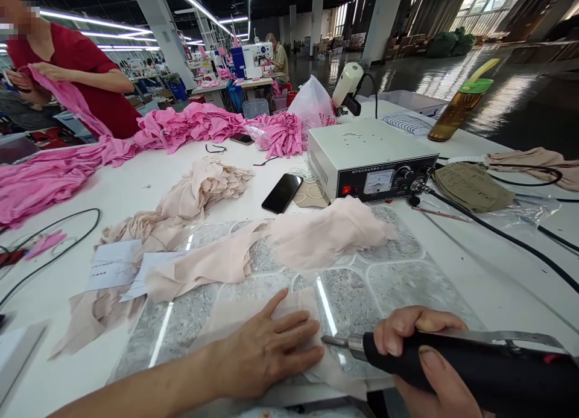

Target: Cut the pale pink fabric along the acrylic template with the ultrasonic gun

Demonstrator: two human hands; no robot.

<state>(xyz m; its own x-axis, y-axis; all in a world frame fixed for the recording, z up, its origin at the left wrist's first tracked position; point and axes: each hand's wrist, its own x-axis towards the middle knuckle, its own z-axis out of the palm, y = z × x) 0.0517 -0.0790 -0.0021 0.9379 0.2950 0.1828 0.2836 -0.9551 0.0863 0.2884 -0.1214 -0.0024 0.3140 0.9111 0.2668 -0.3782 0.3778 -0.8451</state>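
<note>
My left hand [265,345] lies flat with its fingers spread, pressing a pale beige-pink fabric piece [230,315] onto a grey marble-patterned sheet [398,285]. From the right, my right hand [434,351] is closed around a black handheld ultrasonic tool [511,376] with a pointed metal tip. That tip is at the fabric's right side, close to my left fingertips; whether it touches the cloth I cannot tell. Beyond my hands lie a bunched beige cloth pile [330,231] and a longer beige strip [203,264].
A control box [362,152] with a dial and cable stands behind, near a phone [281,193]. Paper slips [113,264] rest on stacked beige pieces [194,192] at left. Pink fabric [190,125] lines the far edge, where a person in red [85,74] handles cloth. A bottle [456,107] stands right.
</note>
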